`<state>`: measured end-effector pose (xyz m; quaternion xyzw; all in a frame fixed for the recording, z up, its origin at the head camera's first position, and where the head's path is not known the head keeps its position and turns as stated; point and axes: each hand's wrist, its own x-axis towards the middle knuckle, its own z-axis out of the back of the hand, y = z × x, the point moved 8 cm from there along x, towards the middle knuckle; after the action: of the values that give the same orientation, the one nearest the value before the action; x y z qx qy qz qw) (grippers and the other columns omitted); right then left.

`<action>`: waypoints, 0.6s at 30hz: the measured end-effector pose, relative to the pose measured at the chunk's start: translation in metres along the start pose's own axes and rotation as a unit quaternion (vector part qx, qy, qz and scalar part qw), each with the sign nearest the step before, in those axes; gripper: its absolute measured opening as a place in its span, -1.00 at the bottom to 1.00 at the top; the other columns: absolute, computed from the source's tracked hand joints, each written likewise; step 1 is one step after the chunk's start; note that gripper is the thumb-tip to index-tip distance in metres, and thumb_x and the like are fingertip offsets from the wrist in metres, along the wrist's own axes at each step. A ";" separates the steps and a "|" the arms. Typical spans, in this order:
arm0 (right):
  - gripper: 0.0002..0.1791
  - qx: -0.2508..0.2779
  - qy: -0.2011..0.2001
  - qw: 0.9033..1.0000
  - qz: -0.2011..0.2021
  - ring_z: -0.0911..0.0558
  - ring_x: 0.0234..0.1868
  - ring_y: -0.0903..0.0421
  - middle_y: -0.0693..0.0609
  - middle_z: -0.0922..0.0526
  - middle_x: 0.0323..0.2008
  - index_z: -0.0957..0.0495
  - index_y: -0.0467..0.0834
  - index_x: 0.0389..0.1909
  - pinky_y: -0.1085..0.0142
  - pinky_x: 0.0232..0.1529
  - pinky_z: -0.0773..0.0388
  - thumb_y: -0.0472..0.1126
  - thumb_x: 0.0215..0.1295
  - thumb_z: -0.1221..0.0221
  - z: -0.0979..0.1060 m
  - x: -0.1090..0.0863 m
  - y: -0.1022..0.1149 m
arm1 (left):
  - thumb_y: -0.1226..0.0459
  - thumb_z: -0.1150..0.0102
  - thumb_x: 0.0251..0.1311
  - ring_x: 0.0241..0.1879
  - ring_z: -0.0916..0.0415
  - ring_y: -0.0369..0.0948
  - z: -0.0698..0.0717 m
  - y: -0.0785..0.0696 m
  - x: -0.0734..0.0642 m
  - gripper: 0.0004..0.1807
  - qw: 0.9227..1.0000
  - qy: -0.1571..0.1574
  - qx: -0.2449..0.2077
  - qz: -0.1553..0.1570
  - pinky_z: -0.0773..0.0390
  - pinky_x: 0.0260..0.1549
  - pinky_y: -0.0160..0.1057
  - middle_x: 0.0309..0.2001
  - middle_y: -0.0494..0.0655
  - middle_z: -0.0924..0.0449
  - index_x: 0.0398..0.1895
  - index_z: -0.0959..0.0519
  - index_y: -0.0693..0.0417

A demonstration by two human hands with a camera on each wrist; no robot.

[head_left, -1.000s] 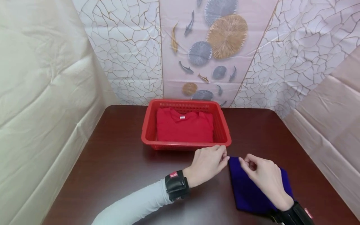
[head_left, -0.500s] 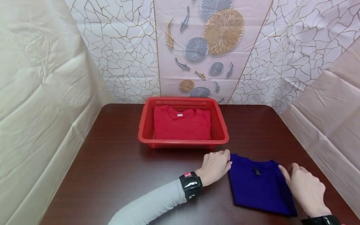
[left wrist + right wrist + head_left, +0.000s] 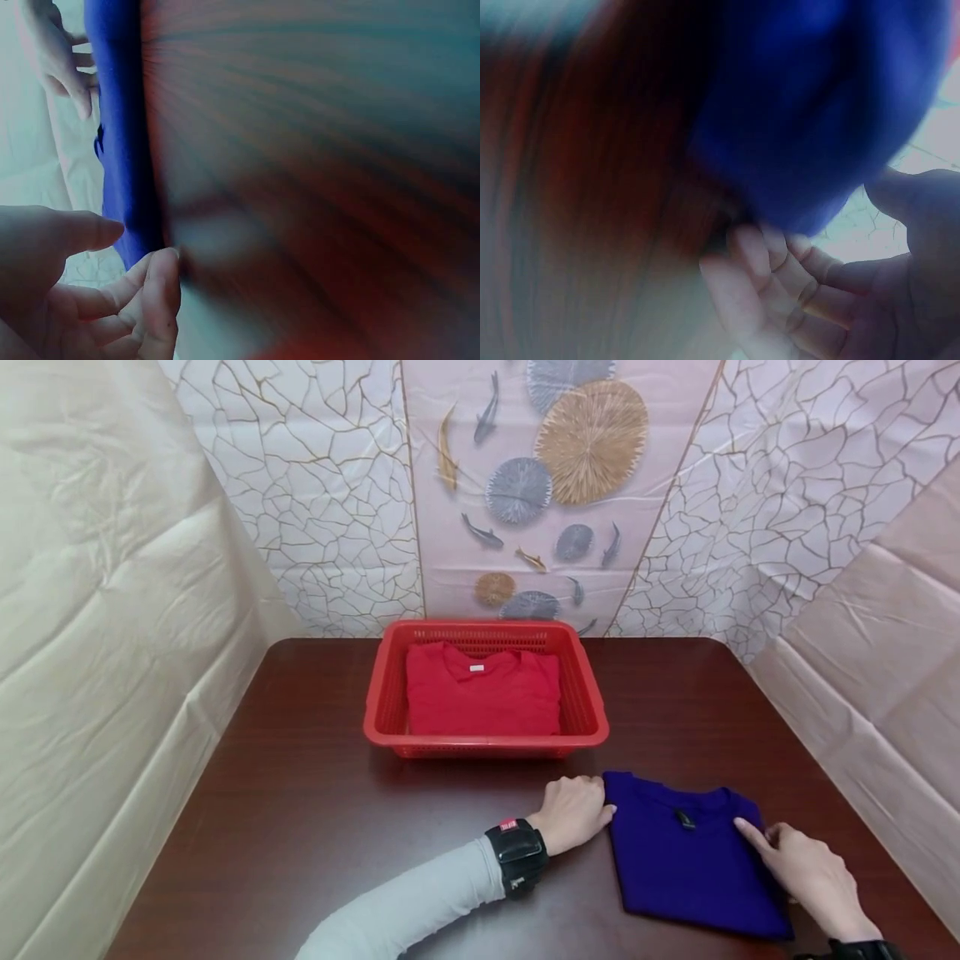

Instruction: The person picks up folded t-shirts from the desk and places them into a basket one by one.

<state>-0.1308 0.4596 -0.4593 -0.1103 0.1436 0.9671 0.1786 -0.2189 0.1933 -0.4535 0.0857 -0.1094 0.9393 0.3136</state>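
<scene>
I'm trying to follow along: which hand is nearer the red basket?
Left. The left hand is in front of the red basket, near its right front corner; the right hand is farther right, by the right edge of the blue shirt.

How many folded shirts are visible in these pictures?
2: a red shirt inside the red basket and a dark blue shirt between the left hand and the right hand. More may be hidden underneath.
</scene>
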 end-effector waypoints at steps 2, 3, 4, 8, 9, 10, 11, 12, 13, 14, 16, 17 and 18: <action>-0.06 0.015 0.020 1.000 0.017 -0.52 -0.59 0.06 -0.21 -0.59 -0.45 -0.43 -0.40 -0.09 0.10 -0.58 -0.42 0.46 0.23 0.32 -0.003 0.001 0.004 | -0.09 -0.11 0.11 -0.62 -0.48 -0.21 -0.004 -0.002 0.003 -0.67 0.999 0.027 -0.025 0.005 -0.40 -0.79 -0.27 -0.59 -0.20 -0.55 -0.52 -0.51 -0.05; -0.05 0.018 0.026 0.999 0.026 -0.54 -0.57 0.05 -0.28 -0.60 -0.39 -0.39 -0.46 -0.04 0.09 -0.54 -0.46 0.43 0.25 0.30 -0.003 0.002 0.005 | -0.09 -0.11 0.11 -0.64 -0.46 -0.22 -0.007 -0.003 0.004 -0.66 0.998 0.045 -0.041 0.007 -0.40 -0.79 -0.28 -0.61 -0.19 -0.53 -0.54 -0.51 -0.04; -0.05 0.027 0.033 0.999 0.033 -0.55 -0.56 0.05 -0.33 -0.61 -0.34 -0.35 -0.51 0.01 0.08 -0.50 -0.49 0.40 0.27 0.29 -0.004 0.002 0.007 | -0.09 -0.12 0.11 -0.65 -0.44 -0.24 -0.009 -0.004 0.005 -0.64 0.997 0.061 -0.056 0.011 -0.40 -0.77 -0.29 -0.62 -0.19 -0.51 -0.56 -0.50 -0.04; -0.10 0.136 0.094 0.986 0.031 -0.58 -0.48 0.07 -0.21 -0.57 -0.45 -0.21 -0.56 0.13 0.11 -0.39 -0.60 0.29 0.32 0.18 -0.014 -0.001 0.005 | -0.06 -0.13 0.12 -0.74 -0.39 -0.35 -0.019 -0.004 0.005 -0.65 0.976 0.133 -0.167 0.046 -0.43 -0.65 -0.41 -0.67 -0.22 -0.48 -0.34 -0.49 0.03; -0.11 0.173 0.113 0.978 0.027 -0.59 -0.43 0.07 -0.15 -0.58 -0.44 -0.15 -0.56 0.18 0.12 -0.38 -0.61 0.26 0.33 0.17 -0.017 -0.002 0.004 | -0.05 -0.13 0.13 -0.76 -0.39 -0.37 -0.021 -0.004 0.004 -0.62 0.967 0.147 -0.201 0.059 -0.45 -0.58 -0.45 -0.66 -0.22 -0.50 -0.20 -0.47 0.05; -0.10 0.216 0.137 0.967 0.023 -0.60 -0.41 0.10 -0.09 -0.60 -0.41 -0.06 -0.57 0.23 0.15 -0.39 -0.63 0.23 0.34 0.15 -0.021 -0.003 0.004 | -0.04 -0.13 0.14 -0.78 -0.40 -0.38 -0.023 -0.004 0.003 -0.55 0.956 0.160 -0.233 0.074 -0.46 -0.51 -0.48 -0.66 -0.21 -0.53 -0.04 -0.41 0.05; -0.09 0.254 0.158 0.954 0.022 -0.60 -0.34 0.08 -0.09 -0.61 -0.36 0.04 -0.58 0.27 0.15 -0.37 -0.64 0.21 0.35 0.14 -0.025 -0.004 0.004 | -0.02 -0.13 0.15 -0.80 -0.41 -0.39 -0.026 -0.003 0.002 -0.47 0.944 0.170 -0.268 0.088 -0.46 -0.46 -0.49 -0.63 -0.18 -0.56 0.10 -0.33 0.04; -0.06 0.285 0.180 0.941 0.027 -0.61 -0.28 0.06 -0.15 -0.62 -0.29 0.17 -0.59 0.29 0.13 -0.32 -0.65 0.18 0.37 0.15 -0.029 -0.005 0.005 | 0.00 -0.13 0.15 -0.81 -0.43 -0.37 -0.027 -0.003 0.001 -0.40 0.932 0.178 -0.301 0.100 -0.46 -0.42 -0.50 -0.57 -0.13 -0.62 0.21 -0.25 0.03; -0.05 0.316 0.203 0.926 0.031 -0.61 -0.22 0.03 -0.22 -0.62 -0.21 0.30 -0.60 0.30 0.10 -0.28 -0.64 0.14 0.39 0.16 -0.033 -0.006 0.006 | 0.03 -0.13 0.16 -0.79 -0.45 -0.34 -0.029 -0.003 0.000 -0.33 0.917 0.184 -0.338 0.108 -0.51 -0.41 -0.47 -0.47 -0.06 -0.65 0.30 -0.16 0.00; -0.05 0.339 0.221 0.913 0.036 -0.60 -0.15 0.02 -0.27 -0.59 -0.09 0.38 -0.59 0.29 0.07 -0.23 -0.63 0.11 0.40 0.17 -0.036 -0.007 0.008 | 0.06 -0.13 0.17 -0.77 -0.46 -0.31 -0.030 -0.003 -0.001 -0.27 0.902 0.189 -0.372 0.113 -0.54 -0.41 -0.42 -0.35 0.01 -0.66 0.36 -0.08 -0.03; -0.08 0.377 0.257 0.888 0.057 -0.56 -0.04 -0.01 -0.28 -0.52 0.05 0.51 -0.56 0.28 0.04 -0.13 -0.60 0.06 0.44 0.21 -0.042 -0.010 0.013 | 0.12 -0.12 0.18 -0.69 -0.51 -0.25 -0.033 -0.005 -0.003 -0.21 0.869 0.202 -0.438 0.113 -0.59 -0.48 -0.32 -0.09 0.11 -0.60 0.41 0.04 -0.09; -0.11 0.395 0.272 0.875 0.070 -0.53 0.00 -0.01 -0.23 -0.50 0.09 0.53 -0.53 0.29 0.03 -0.09 -0.58 0.03 0.45 0.23 -0.045 -0.012 0.016 | 0.16 -0.12 0.18 -0.61 -0.53 -0.25 -0.034 -0.006 -0.003 -0.19 0.850 0.207 -0.471 0.111 -0.60 -0.52 -0.28 0.04 0.13 -0.51 0.43 0.08 -0.11; -0.14 0.410 0.286 0.862 0.078 -0.51 0.03 0.02 -0.13 -0.50 0.11 0.54 -0.48 0.32 0.05 -0.05 -0.56 0.01 0.46 0.25 -0.048 -0.013 0.019 | 0.20 -0.11 0.18 -0.53 -0.54 -0.24 -0.036 -0.007 -0.004 -0.17 0.828 0.216 -0.506 0.111 -0.61 -0.54 -0.25 0.16 0.13 -0.40 0.44 0.12 -0.15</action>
<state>-0.1182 0.4230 -0.4956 -0.2872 0.5804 0.7575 0.0828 -0.2149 0.2059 -0.4883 -0.3027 -0.5072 0.7756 0.2225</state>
